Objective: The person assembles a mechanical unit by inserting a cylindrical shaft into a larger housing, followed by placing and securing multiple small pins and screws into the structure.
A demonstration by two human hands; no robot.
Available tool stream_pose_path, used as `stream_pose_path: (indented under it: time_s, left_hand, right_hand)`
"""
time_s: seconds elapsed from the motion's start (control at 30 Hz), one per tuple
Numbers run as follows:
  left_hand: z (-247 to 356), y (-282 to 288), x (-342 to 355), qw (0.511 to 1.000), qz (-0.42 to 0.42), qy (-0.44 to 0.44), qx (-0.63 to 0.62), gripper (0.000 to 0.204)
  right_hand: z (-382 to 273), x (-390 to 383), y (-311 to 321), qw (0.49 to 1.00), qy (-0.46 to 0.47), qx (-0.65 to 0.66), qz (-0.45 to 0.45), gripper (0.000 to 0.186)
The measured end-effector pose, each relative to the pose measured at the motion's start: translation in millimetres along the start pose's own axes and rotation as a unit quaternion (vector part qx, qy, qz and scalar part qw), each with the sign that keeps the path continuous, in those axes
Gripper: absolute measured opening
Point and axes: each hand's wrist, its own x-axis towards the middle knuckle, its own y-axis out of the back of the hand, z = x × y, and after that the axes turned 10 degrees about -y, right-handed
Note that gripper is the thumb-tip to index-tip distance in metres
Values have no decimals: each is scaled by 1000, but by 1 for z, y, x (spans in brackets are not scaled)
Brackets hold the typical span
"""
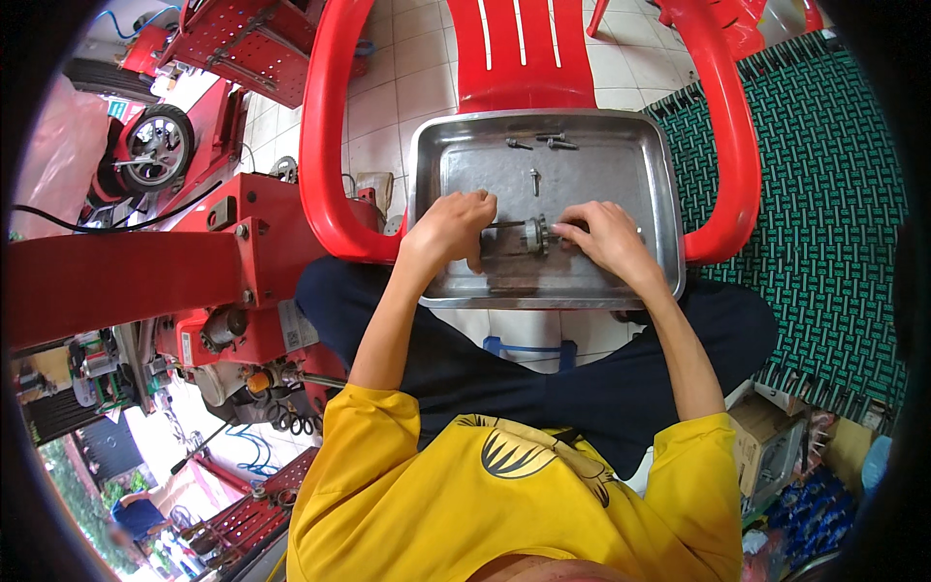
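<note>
A grey metal part with a toothed gear and a thin shaft (534, 236) is between my two hands, low over the metal tray (543, 118). On its left side, the fingers of my left hand (451, 228) are closed around the end, which they mostly hide. My right hand (611, 238) pinches the gear's right side between thumb and fingertips. Beyond the hands, a small bolt (534, 181) lies in the tray, with several more bolts (561, 145) near its far wall.
The tray rests on a red plastic chair (722, 136) whose arms rise on both sides. Right of it stands a green and black woven lounger (795, 184). To the left is red workshop machinery (262, 223), with a wheel (155, 147) behind it.
</note>
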Motion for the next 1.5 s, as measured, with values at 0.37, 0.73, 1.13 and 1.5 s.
stream_pose_path:
  time_s: [0.37,0.73,1.13,1.5]
  left_hand:
    - [2,8,0,999,-25,-3,-36,71]
    - [7,7,1,1000,-18,-2,-11,75]
    - [9,8,-1,999,-31,7,-22,78]
    - [10,10,0,999,-40,12,-27,77]
  right_hand:
    - [4,-4,2,1000,9,16,-15,28]
    - [10,-4,-1,999,39,33,11,33]
    - [12,-4,-2,998,57,15,14,28]
    - [11,-1,-2,1000,-7,-7,-3,28]
